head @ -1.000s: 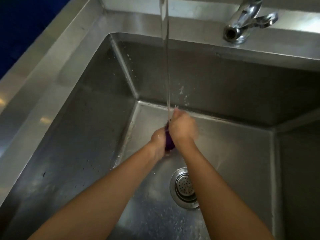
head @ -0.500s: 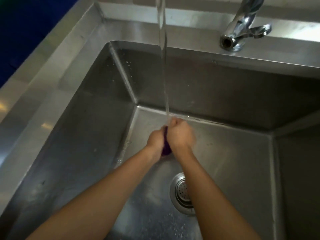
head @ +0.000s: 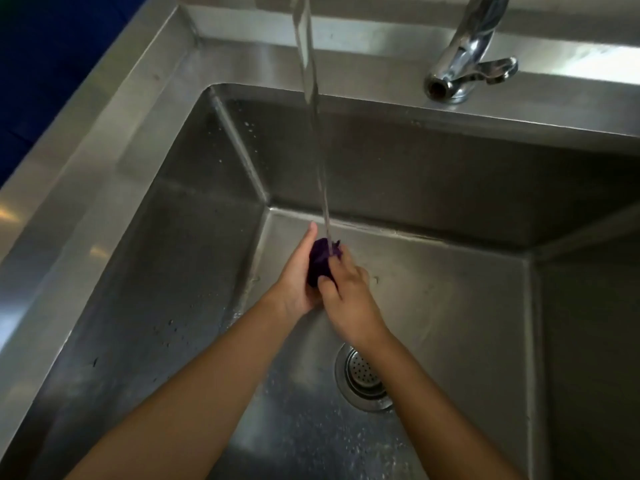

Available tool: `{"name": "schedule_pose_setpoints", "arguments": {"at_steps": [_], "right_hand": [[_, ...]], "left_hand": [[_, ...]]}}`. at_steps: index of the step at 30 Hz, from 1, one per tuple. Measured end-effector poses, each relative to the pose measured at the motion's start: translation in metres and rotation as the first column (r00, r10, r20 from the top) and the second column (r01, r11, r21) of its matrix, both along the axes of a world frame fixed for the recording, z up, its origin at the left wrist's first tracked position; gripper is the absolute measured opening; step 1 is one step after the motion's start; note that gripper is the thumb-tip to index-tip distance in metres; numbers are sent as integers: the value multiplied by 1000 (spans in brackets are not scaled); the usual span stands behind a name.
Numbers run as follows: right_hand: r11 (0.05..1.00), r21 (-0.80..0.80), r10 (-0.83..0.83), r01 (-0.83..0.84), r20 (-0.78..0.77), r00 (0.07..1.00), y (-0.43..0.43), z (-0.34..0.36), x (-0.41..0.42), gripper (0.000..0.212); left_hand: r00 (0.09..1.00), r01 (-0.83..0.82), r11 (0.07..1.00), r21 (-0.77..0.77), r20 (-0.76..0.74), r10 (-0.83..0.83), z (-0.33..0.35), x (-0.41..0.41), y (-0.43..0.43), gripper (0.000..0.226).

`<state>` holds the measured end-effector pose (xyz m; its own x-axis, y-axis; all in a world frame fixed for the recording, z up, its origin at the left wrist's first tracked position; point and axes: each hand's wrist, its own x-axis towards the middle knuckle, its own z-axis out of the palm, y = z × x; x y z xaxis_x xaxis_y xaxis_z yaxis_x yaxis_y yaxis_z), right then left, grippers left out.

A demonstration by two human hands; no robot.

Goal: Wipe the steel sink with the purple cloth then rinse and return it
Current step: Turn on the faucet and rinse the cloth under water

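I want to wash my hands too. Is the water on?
On. A stream of water falls onto the purple cloth between the left hand and right hand.

Cloth [head: 320, 263] in sink [head: 173, 254], perhaps just behind drain [head: 363, 379]

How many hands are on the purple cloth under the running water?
2. The left hand presses against the purple cloth from the left; the right hand grips it from the right, both inside the sink.

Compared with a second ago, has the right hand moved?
Yes. The right hand has slid back nearer the drain strainer, uncovering the purple cloth.
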<state>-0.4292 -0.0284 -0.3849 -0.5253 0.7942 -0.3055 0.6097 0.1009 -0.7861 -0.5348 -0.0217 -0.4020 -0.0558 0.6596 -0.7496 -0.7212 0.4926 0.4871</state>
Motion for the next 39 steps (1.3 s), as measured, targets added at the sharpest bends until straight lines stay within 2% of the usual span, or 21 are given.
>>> {"name": "schedule_pose_setpoints", "arguments": {"at_steps": [2,4,6,8,10,14,16,18,21,24,27,28,30,33,35,39], "right_hand": [[994,108,6,-4,-20,1000,1,8,9,39],[974,215,-75,77,-16,997,10,14,12,25],[962,228,-159,149,28,987,19,16,10,36],[964,228,-165,139,101,981,23,16,5,50],[961,261,-135,95,140,981,28,18,2,49],[941,335,-139,48,252,958,46,28,-5,43],[927,375,-106,-5,276,955,50,34,-11,45],[905,424,-102,-40,306,947,53,40,-13,48],[915,404,-139,12,286,948,60,47,-8,53],[942,305,-215,137,237,947,66,51,-6,56],[959,118,-275,260,144,951,66,53,-7,52],[955,6,-294,295,94,951,66,54,-7,51],[931,-154,-332,330,15,943,64,61,-2,49],[894,-99,-447,437,-131,885,63,82,13,41],[840,-77,-538,537,-245,807,64,107,24,39],[785,-60,-592,616,-363,720,72,153,31,42]], "left_hand": [[1000,-14,999,-49,-11,13,-3,1,-1,49],[1000,-6,999,-46,9,6,-3,7,0,45],[999,5,999,-50,41,-3,-1,13,1,46],[999,7,999,-52,51,-5,8,13,2,53],[998,53,996,-65,25,-51,20,9,6,55],[962,119,973,-199,-218,-162,34,19,10,52],[943,9,983,-182,-325,-69,38,27,12,59],[930,-103,981,-166,-365,36,38,32,14,59],[833,-118,977,-176,-554,1,29,32,16,55],[658,-104,976,-189,-749,-75,29,33,18,53],[574,-41,986,-159,-812,-107,41,29,19,56],[598,-23,989,-144,-795,-102,44,25,19,56],[731,13,993,-121,-676,-92,52,20,16,54],[924,52,993,-103,-373,-87,63,15,7,41],[970,82,991,-106,-219,-104,67,15,3,41],[994,93,992,-81,-53,-98,73,18,1,50]]}}
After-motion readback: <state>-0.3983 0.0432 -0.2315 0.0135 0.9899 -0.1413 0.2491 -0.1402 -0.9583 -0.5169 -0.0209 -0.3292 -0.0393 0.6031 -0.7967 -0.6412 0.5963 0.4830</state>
